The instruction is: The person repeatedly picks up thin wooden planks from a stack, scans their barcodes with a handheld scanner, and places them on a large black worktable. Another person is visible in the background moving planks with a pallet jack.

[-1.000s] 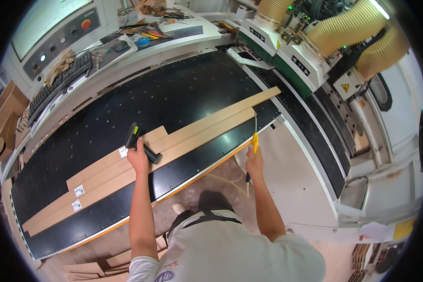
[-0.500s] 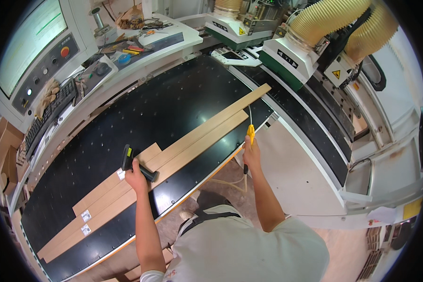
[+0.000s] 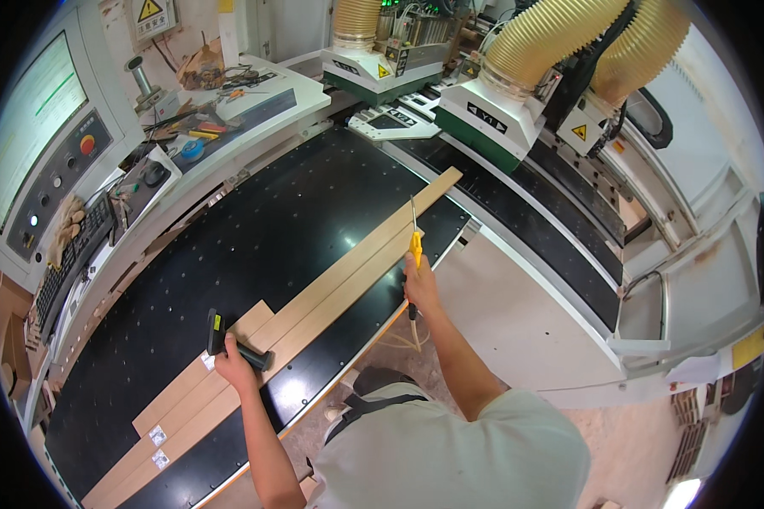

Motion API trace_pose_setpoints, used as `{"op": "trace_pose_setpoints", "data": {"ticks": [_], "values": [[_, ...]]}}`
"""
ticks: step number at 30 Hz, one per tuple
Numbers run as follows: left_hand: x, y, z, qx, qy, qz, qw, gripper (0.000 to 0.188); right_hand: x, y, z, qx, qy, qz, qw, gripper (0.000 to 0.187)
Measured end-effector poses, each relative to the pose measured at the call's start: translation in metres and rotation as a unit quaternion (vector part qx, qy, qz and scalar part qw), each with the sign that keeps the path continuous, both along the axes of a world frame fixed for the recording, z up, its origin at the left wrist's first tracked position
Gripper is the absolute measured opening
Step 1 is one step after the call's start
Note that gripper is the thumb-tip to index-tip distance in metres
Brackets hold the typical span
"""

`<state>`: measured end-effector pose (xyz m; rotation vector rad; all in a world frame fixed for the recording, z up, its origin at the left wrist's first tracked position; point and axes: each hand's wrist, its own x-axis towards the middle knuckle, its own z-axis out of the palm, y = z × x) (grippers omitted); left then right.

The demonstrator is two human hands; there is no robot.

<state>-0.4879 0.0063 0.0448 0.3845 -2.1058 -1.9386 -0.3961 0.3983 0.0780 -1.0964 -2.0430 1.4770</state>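
Note:
My left hand (image 3: 234,368) is closed around a black barcode scanner (image 3: 216,329), held over the left part of several light wooden strips. Two long strips lie side by side, the far one (image 3: 348,263) and the near one (image 3: 331,316). A shorter strip (image 3: 250,321) lies along their far side. White labels (image 3: 158,435) are stuck on the strips toward their left ends. In my closed right hand (image 3: 420,287) is a yellow air blow gun (image 3: 416,246), its thin nozzle above the strips' right ends. A pale hose (image 3: 414,342) hangs below it.
Black machine table (image 3: 289,204) lies under the strips. Machine heads with ribbed ducts (image 3: 535,42) stand at the far right. A control panel with a screen (image 3: 38,119), a keyboard (image 3: 72,259) and a cluttered shelf (image 3: 263,106) line the left. A pale panel (image 3: 518,314) adjoins the table.
My view has shifted, moving the scene left and mostly downward. The blow gun's nozzle has moved slightly left and farther over the strips. My left hand still holds the scanner.

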Motion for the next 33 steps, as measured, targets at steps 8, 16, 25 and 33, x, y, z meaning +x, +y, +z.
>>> {"op": "trace_pose_setpoints", "data": {"ticks": [8,16,25,33], "values": [[0.001,0.004,0.008,0.028,-0.001,0.011,1.0,0.034,-0.013,0.007,-0.021,0.089,-0.011,0.0,0.996,0.046],[-0.001,-0.004,0.0,-0.01,-0.008,0.012,1.0,0.036,-0.02,0.008,-0.032,0.12,-0.028,-0.004,0.992,0.049],[0.001,0.003,0.004,0.004,0.002,0.015,1.0,0.036,-0.025,0.014,-0.045,0.183,-0.016,-0.023,0.983,0.046],[0.002,0.003,0.01,0.034,-0.009,0.012,0.999,0.035,-0.027,0.01,-0.038,0.146,-0.036,-0.03,0.988,0.049]]}}
